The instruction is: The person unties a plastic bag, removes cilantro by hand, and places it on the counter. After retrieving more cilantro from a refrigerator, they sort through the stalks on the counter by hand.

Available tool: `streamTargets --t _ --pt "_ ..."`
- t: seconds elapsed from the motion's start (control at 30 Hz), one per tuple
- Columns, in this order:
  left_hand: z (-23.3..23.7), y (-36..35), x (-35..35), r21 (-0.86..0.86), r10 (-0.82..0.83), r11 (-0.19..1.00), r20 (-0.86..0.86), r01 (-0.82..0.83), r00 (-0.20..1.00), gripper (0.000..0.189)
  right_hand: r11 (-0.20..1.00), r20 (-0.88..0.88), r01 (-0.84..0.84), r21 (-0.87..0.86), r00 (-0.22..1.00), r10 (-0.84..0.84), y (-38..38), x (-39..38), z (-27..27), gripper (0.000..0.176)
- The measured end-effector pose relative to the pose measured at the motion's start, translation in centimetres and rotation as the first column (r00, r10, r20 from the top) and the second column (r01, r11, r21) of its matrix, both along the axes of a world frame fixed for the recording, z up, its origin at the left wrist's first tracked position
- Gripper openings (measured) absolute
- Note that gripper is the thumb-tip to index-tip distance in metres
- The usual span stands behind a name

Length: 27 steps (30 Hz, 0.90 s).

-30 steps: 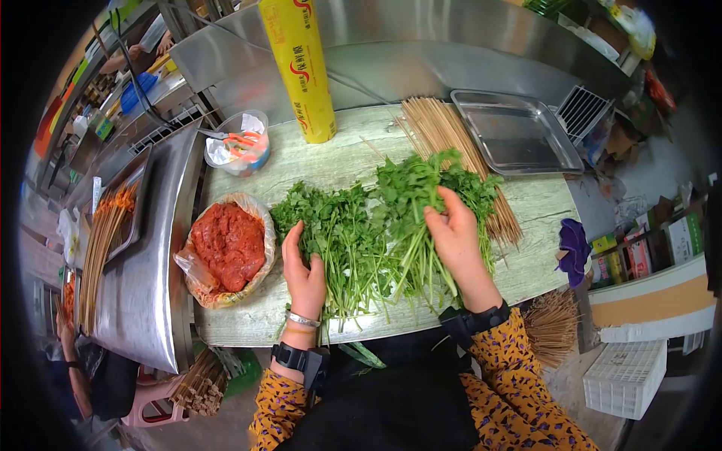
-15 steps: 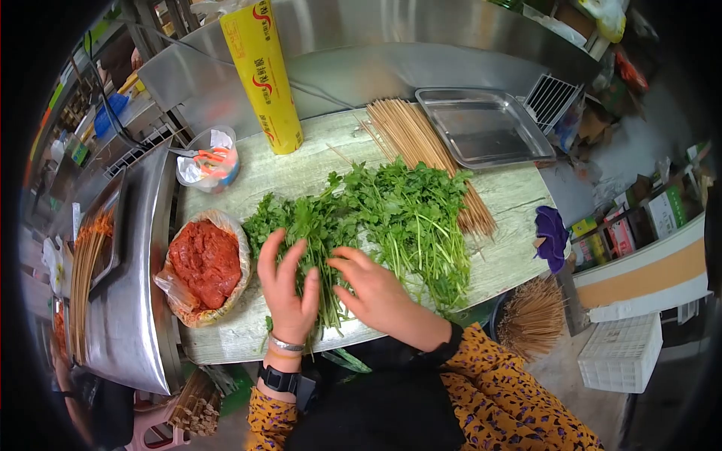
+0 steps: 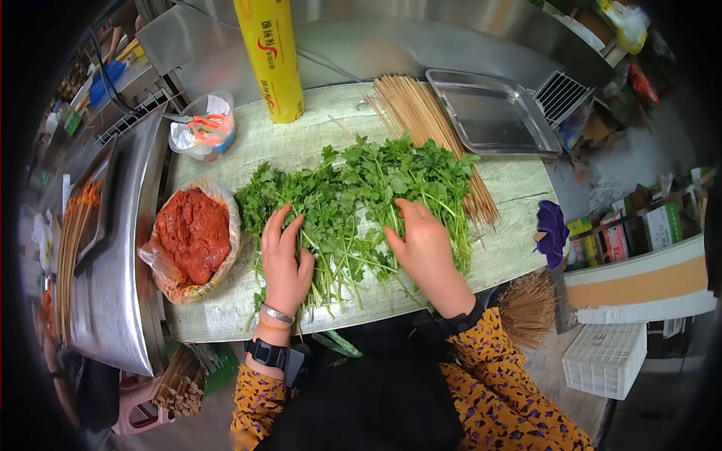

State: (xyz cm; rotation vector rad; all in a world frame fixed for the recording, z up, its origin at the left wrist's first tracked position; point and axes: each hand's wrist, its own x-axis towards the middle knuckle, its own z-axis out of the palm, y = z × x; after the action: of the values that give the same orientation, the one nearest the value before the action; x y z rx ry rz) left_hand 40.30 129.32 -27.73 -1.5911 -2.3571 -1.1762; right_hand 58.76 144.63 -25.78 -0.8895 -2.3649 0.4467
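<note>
A wide heap of cilantro lies over the middle of the table, leaves toward the back and stems toward me. My left hand rests at the heap's left side, fingers apart over the leaves and stems. On the right part of the same heap is my right hand, its thumb and fingers spread and its fingertips among the greens. Neither hand is closed around a bunch. Left of my left hand sits a plastic-lined bowl with a mass of red marinated meat.
Behind the cilantro lie many bamboo skewers and a metal tray. A yellow cling-film box stands at the back, near a tub with orange-handled scissors. A purple cloth hangs at the table's right edge.
My right hand has moved right, away from my left hand, across the cilantro. The greens between the hands look more spread out. The camera view has shifted slightly.
</note>
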Motion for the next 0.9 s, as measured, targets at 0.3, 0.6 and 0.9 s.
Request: streamTargets --t 0.3,0.6,0.9 --pt "0.1 -0.1 -0.1 0.053 0.002 0.999 0.045 -0.004 0.999 0.049 0.988 0.140 0.014 -0.156 0.990 0.008 2.2 -0.8 -0.4 0.045" --pt "0.0 -0.2 0.1 0.063 0.005 0.998 0.024 -0.007 1.000 0.048 0.469 -0.532 -0.393 -0.791 0.820 -0.211 1.9 -0.1 0.6 0.052" --pt "-0.1 -0.2 0.2 0.061 0.014 0.998 -0.001 -0.014 1.000 0.048 0.671 -0.420 -0.267 -0.691 0.905 -0.072 1.4 -0.7 -1.8 0.044"
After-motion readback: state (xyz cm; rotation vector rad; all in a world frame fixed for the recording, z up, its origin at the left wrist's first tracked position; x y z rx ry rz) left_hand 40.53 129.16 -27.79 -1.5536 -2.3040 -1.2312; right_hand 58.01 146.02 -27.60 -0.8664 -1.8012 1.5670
